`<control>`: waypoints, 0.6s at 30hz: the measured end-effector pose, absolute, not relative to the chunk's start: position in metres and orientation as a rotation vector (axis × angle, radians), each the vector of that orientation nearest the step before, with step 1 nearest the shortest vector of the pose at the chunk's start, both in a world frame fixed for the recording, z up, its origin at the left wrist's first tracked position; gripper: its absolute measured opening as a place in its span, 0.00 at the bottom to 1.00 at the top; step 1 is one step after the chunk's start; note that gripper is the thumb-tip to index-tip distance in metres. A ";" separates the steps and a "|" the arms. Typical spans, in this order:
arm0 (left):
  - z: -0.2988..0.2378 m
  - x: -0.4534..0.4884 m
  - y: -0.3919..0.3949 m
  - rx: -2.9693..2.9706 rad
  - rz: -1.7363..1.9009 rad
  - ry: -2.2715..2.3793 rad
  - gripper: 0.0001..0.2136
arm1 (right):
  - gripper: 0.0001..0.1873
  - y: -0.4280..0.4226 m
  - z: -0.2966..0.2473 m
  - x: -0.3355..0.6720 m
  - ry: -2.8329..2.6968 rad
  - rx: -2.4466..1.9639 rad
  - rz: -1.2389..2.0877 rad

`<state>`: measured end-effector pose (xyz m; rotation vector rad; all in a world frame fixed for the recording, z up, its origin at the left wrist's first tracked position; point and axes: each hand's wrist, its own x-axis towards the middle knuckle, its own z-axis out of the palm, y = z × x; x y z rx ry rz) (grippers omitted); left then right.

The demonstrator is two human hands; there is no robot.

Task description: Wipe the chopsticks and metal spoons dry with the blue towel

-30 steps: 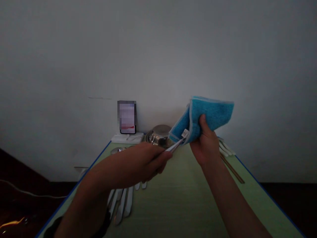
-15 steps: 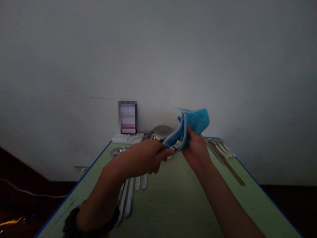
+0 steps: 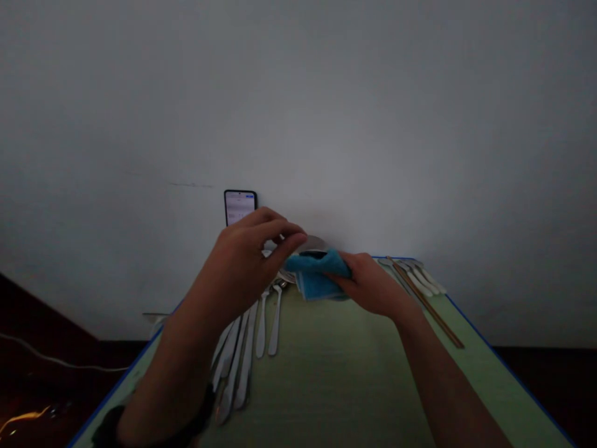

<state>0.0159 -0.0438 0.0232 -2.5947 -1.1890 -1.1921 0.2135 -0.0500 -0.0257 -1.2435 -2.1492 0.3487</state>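
A folded blue cloth (image 3: 321, 285) is gripped by my right hand (image 3: 373, 281), its thumb and fingers closed on the cloth's right end. My left hand (image 3: 249, 252) is raised at the cloth's left end with thumb and forefinger pinched together. Whatever sits in that pinch, if anything, is hidden from me. A small dark patch shows on top of the cloth between the two hands. Behind them a round metal dish (image 3: 317, 241) is partly covered by the cloth and my fingers.
Below my left hand, several metal utensils (image 3: 274, 326) lie with handles toward me. Chopsticks (image 3: 436, 314) and white-handled cutlery (image 3: 422, 281) are on the right of the green table (image 3: 336, 379). A phone (image 3: 240, 205) leans at the wall, partly covered by my left hand.
The cloth has come down and to the left, with my right hand lower on it. My left hand has risen, turned, and now covers the phone's lower part.
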 end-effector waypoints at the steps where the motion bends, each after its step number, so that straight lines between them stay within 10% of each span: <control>1: 0.023 0.016 -0.044 -2.642 -1.166 -1.148 0.11 | 0.10 -0.051 -0.024 0.214 -2.149 -1.249 0.346; 18: 0.021 0.010 -0.041 -2.341 -1.137 -1.275 0.08 | 0.10 -0.053 -0.019 0.229 -2.231 -1.302 0.535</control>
